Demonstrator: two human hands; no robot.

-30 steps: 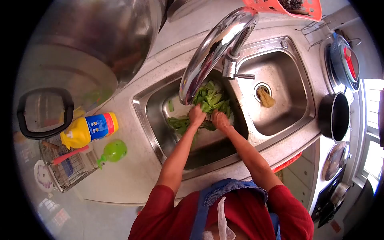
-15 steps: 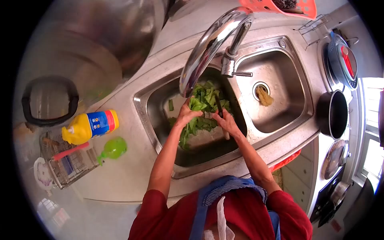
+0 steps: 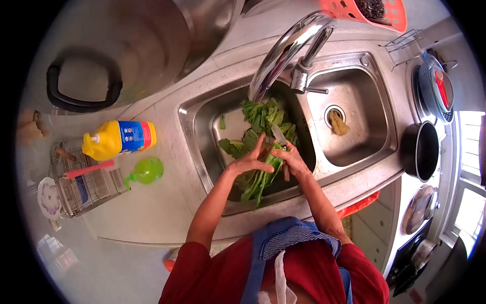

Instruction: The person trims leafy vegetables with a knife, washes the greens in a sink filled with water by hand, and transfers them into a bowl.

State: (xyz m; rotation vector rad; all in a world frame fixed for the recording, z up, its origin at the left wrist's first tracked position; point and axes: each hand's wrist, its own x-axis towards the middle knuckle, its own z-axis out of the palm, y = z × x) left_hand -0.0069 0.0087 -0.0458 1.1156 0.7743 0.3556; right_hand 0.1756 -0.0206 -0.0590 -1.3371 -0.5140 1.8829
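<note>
My right hand is closed around a knife, its pale blade pointing up toward the faucet and its handle end below the palm. A bunch of leafy greens hangs from the thumb side of that hand. Beside the bunch, my left hand has its fingers spread, with the thumb reaching across to the stalks. More cut greens lie in the left sink basin under the faucet, and one small green piece sits apart from them.
In the right basin, a tan scrubber lies at the drain. A yellow bottle, a green bottle and a wire rack are on the left. A large metal pot stands behind; a black pot is right.
My left hand has opened and shifted from the pile toward my right hand. The bunch at my right hand has come up from the pile, nearer my body. The view has shifted slightly.
</note>
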